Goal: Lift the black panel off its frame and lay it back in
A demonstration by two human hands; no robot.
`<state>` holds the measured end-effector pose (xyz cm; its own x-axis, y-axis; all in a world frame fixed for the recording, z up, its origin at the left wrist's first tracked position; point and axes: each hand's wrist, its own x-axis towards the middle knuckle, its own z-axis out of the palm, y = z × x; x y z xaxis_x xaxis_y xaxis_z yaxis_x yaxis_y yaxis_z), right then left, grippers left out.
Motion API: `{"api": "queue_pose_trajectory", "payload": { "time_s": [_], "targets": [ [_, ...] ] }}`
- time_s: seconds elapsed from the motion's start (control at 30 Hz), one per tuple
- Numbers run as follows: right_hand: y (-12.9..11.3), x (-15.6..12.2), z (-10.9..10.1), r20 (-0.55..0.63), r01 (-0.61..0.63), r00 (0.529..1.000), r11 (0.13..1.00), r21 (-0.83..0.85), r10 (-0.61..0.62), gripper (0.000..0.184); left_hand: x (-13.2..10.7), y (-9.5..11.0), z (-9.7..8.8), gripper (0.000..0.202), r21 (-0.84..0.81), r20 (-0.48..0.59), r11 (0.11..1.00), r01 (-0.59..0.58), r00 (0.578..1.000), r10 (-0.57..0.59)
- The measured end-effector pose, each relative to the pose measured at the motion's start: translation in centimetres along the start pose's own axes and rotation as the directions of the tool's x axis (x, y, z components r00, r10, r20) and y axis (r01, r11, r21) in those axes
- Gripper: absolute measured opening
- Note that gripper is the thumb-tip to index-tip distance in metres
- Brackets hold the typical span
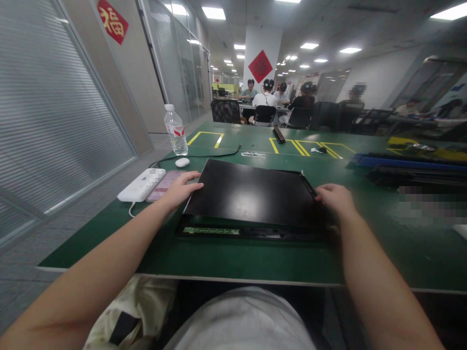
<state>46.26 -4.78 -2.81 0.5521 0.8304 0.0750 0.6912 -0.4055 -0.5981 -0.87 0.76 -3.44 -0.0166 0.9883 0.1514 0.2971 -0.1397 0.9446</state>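
A dark, glossy flat screen panel (251, 192) lies slightly askew over a black laptop lid housing (262, 233), whose front strip shows a green circuit board (211, 231). My left hand (180, 188) grips the panel's left edge, thumb and fingers around its upper left corner. At the opposite side my right hand (337, 197) is closed, its fingertips pinching the right rim of the housing beside the panel. The exact hold of the right fingers is partly hidden.
Left of the panel are a white power bank (136, 187), a phone (166, 184), a white earbud case (182, 162) and a water bottle (175, 133). Dark and blue parts (394, 163) lie at the right. Behind, several people sit at another table.
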Motion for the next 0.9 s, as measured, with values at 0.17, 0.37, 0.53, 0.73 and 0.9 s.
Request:
{"api": "queue_pose_trajectory", "payload": {
  "time_s": [0.17,0.37,0.53,0.73,0.9],
  "targets": [
    [0.5,0.5,0.2,-0.003,0.008,1.000,1.000,0.018,-0.008,0.026,-0.2,-0.1,-0.1,0.036,0.154,-0.009,0.986,-0.062,0.998,0.064],
    [0.7,0.6,0.2,-0.001,-0.001,1.000,0.999,0.045,0.001,0.026,-0.5,0.0,0.2,0.039,0.176,0.054,0.984,-0.010,0.999,0.000],
    [0.7,0.5,0.3,0.001,0.000,1.000,0.996,0.088,0.000,0.024,-0.1,-0.8,0.2,0.037,0.192,0.107,0.981,-0.011,0.994,-0.010],
    [0.6,0.5,0.2,-0.007,-0.013,1.000,0.991,0.131,0.014,0.022,0.5,-1.9,-0.1,0.048,0.225,0.091,0.974,-0.013,0.996,-0.007],
    [0.9,0.8,0.3,0.013,-0.022,1.000,0.990,0.143,0.020,0.024,0.8,-2.5,-0.2,0.055,0.262,0.116,0.964,-0.038,0.993,0.007]
  ]
}}
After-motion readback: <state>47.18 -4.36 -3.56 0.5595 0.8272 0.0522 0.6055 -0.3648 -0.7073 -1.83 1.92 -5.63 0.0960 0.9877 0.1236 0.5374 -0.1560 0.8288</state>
